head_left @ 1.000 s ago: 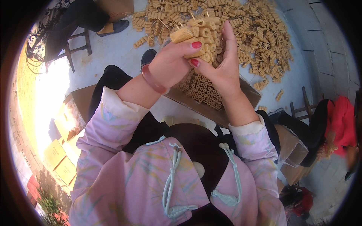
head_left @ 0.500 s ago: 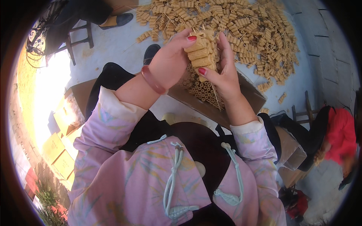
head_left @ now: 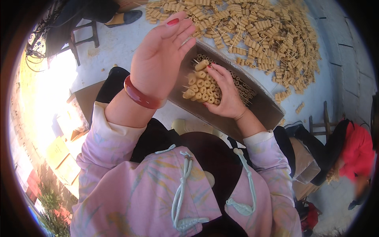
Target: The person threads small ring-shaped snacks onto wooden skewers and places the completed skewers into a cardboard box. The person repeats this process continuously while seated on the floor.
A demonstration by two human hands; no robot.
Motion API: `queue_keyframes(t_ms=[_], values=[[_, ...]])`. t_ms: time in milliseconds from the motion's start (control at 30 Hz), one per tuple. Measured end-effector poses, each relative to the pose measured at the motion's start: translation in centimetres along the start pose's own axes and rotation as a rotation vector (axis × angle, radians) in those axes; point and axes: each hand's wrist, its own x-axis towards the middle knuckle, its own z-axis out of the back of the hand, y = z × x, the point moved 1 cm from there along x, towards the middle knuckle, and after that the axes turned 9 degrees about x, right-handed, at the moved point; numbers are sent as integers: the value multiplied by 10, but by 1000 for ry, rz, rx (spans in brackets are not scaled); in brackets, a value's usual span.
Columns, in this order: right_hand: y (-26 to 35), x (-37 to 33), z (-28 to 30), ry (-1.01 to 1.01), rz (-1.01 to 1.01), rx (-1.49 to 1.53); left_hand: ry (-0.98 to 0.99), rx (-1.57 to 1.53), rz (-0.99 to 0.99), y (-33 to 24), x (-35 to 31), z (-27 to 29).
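A cardboard box (head_left: 265, 113) stands before me, partly filled with skewers of tan, ridged, hollow rolls. My right hand (head_left: 228, 94) reaches inside it, its fingers curved around a bundle of skewers (head_left: 203, 87) whose round, holed ends face up at the box's left end. Beside that bundle, more skewers lie in rows along the far inner wall. Over the box's left edge, my left hand (head_left: 158, 51) is raised with its palm showing and fingers stretched out, holding nothing. A reddish bangle (head_left: 142, 96) circles that wrist.
Beyond the box, a large heap of skewers (head_left: 276, 43) covers the pale floor. To the right sits a person in red (head_left: 357, 146) near a small stool (head_left: 321, 124). Another person's shoe (head_left: 132, 17) and a stool (head_left: 85, 39) are at upper left. Cartons (head_left: 61, 154) stand at left.
The bundle, held up between both hands before, is now down in the box. My left hand has let go and moved up and left; my right hand has lowered with the bundle.
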Motion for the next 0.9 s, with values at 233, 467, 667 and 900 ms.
queue_keyframes(t_ms=[233, 467, 667, 900], values=[[-74, -9, -68, -70, -335, -299, 36, -27, 26, -5, -7, -13], [-109, 1, -112, -6, -319, -357, 12, 38, 58, -1, -2, -21], [-124, -5, -111, 75, -260, -288, 31, 64, 113, 5, -2, -25], [-122, -8, -105, 222, -197, -410, 13, -15, 154, 9, -1, -30]])
